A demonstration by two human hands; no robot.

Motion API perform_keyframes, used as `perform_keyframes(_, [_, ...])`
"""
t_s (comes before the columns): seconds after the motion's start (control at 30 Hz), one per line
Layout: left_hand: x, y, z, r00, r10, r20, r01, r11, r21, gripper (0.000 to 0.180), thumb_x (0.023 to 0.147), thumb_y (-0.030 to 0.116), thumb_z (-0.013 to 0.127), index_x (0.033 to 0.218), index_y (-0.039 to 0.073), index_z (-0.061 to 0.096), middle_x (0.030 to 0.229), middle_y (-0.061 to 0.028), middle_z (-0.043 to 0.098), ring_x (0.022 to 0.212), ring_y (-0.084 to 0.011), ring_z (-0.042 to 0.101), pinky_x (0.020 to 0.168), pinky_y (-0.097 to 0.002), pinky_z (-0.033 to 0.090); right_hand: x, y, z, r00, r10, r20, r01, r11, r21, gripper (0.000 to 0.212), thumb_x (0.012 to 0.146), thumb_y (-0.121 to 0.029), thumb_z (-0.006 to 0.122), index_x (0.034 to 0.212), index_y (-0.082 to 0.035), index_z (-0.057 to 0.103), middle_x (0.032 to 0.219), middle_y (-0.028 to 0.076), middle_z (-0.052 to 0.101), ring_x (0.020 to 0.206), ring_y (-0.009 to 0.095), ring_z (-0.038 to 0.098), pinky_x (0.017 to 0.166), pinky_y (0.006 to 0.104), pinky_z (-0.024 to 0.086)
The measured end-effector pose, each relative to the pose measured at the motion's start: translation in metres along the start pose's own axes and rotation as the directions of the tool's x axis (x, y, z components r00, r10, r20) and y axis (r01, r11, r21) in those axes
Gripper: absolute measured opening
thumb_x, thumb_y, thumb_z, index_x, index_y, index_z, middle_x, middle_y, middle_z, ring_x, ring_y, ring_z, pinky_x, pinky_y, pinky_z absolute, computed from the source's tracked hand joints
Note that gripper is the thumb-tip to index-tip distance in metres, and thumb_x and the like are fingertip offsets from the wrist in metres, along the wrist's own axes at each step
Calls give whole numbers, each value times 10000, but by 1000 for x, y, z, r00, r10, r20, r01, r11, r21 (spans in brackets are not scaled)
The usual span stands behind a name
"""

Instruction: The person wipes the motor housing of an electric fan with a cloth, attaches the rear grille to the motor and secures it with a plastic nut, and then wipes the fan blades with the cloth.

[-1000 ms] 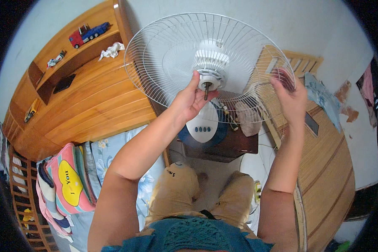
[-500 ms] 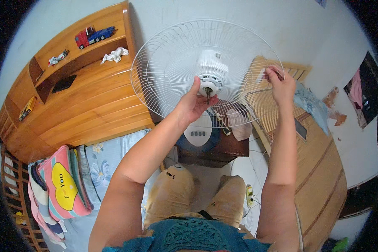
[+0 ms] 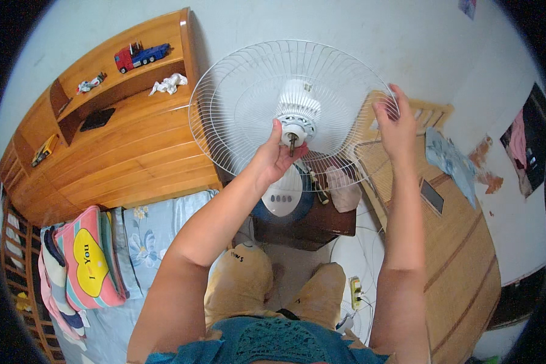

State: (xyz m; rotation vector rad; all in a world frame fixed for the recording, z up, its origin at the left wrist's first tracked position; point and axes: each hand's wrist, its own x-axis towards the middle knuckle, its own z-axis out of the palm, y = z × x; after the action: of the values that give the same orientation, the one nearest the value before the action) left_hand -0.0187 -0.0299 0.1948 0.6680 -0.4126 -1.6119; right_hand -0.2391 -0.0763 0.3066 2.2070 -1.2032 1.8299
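Note:
A white wire fan grille (image 3: 242, 100) stands upright in front of me, attached to a pedestal or table fan with a white motor housing (image 3: 299, 100) behind it. From the middle of the grille a metal shaft (image 3: 292, 144) sticks out through the white hub (image 3: 295, 130). My left hand (image 3: 277, 159) grips that hub from below, its thumb on the left side and its fingers under the shaft. At the grille's right edge, my right hand (image 3: 397, 127) curls thumb and fingers around the wire rim. No blades show on the shaft.
The fan's control base (image 3: 283, 197) rests on a dark brown cabinet (image 3: 303, 233), beside a pale cloth (image 3: 344, 188). A wooden headboard (image 3: 133, 158) with toys is at left, a bamboo-matted bed (image 3: 449, 255) at right. A power strip (image 3: 355, 292) and cables lie on the floor.
The right hand's fingers have straightened a little and reach higher along the rim. My left hand stays at the hub. The whole view has shifted slightly.

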Motion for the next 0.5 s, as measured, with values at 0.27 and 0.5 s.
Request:
perform_keyframes(0.27, [1,-3,13,997,11,-74,-12,1000,-13,595,857,549,398,1135,28,472,1014,-130,588,899,-229,596,803,-343,524,-75,-53,9,791,-395,467,436,900,21,211,772,-72,585,981,-42,586,760,82,603,642,237,588,592,318,484])
perform_keyframes(0.5, [9,1,-2,999,-41,12,41,999,-4,619,835,564,430,1109,11,490,1003,-130,603,878,-235,615,813,-345,528,-49,91,-78,903,140,406,-429,242,870,228,869,-219,536,854,5,573,677,78,576,541,129,517,473,241,414])
